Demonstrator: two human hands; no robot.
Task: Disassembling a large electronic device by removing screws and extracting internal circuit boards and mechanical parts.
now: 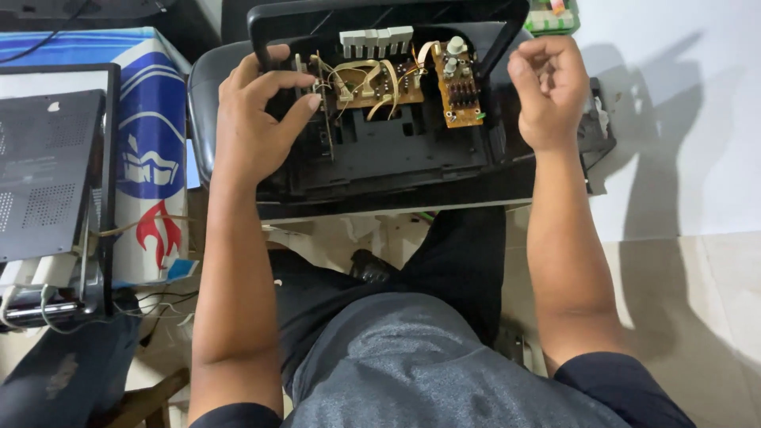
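An opened black plastic device casing with a carry handle lies in front of me on a stool. Inside it sit brown circuit boards with ribbon wires and a row of white keys. My left hand rests on the casing's left side, its fingers touching the edge of an upright board. My right hand is at the casing's right side with fingers curled; whether it pinches something small I cannot tell.
A blue and white box with a red flame mark stands to the left. Beside it lies a black perforated panel with loose cables. My legs in dark trousers fill the lower middle. A white wall and tiled floor lie to the right.
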